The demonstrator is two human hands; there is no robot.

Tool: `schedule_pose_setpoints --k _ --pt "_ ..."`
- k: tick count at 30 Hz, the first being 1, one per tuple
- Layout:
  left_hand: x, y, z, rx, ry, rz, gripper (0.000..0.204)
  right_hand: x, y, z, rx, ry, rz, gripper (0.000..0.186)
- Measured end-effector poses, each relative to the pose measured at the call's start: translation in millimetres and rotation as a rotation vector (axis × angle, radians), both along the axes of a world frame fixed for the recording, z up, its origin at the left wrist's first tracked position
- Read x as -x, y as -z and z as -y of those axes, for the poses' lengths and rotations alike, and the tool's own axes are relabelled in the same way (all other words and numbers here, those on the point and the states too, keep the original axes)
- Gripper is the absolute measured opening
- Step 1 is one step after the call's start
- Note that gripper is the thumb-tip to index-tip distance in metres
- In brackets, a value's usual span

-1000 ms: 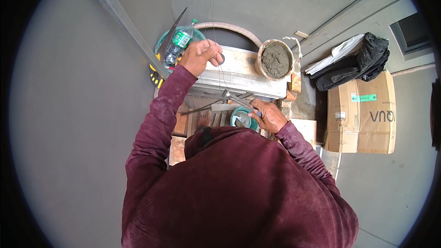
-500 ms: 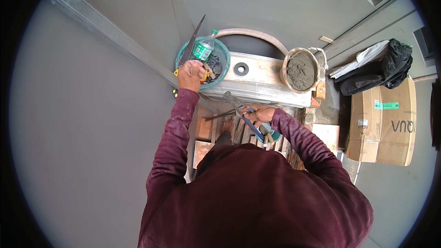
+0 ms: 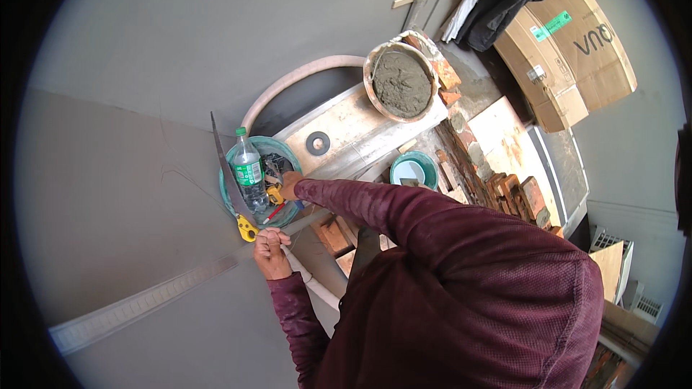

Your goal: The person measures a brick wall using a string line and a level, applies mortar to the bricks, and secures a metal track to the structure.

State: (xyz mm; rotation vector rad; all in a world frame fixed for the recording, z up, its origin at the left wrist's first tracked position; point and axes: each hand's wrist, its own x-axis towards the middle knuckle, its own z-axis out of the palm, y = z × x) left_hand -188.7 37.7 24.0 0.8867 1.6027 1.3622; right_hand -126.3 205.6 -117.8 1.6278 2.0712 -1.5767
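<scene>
My left hand is closed, its fingers curled, just below the yellow handle of a handsaw. Whatever it may pinch is too small to make out. The saw leans up out of a green tub, blade tip toward the wall. My right hand reaches into this tub, beside a yellow tool; its fingertips are hidden. A bit of blue, perhaps a tool handle, shows under the right wrist. Also in the tub are a clear plastic bottle with a green cap and a red pen-like stick.
A board carries a roll of black tape and a bucket of wet mortar. Beyond the board curves a pale hose. A smaller green bucket, bricks and a cardboard box lie to the right.
The view has turned. My right hand has moved from over the bricks, where it held blue-handled pincers, into the tub. My left hand has drawn back from the tub toward me.
</scene>
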Motion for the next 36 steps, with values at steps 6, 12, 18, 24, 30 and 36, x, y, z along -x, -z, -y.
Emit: schedule_pose_setpoints --k 6,12,18,24,30,36 --pt "7 27 19 -0.01 -0.036 0.058 0.019 -99 -45 -58 -0.616 0.128 -0.283 0.036" --pt "-17 4 41 0.198 0.011 0.087 0.019 -345 -112 -276 -0.819 0.132 0.636 0.076" --pt "-44 6 71 0.36 0.033 0.075 0.016 -349 -94 -211 -0.563 -0.046 0.463 0.067" --pt "-90 -6 75 0.29 0.127 0.068 0.021 -414 -41 -196 -0.845 -0.059 0.373 0.056" --pt "-142 -26 95 0.311 0.188 0.092 0.021 -456 -154 4 -0.388 0.451 0.1 0.05" --pt "-139 -19 63 0.144 0.166 -0.036 0.011 -515 -122 192 0.025 1.315 -0.144 0.036"
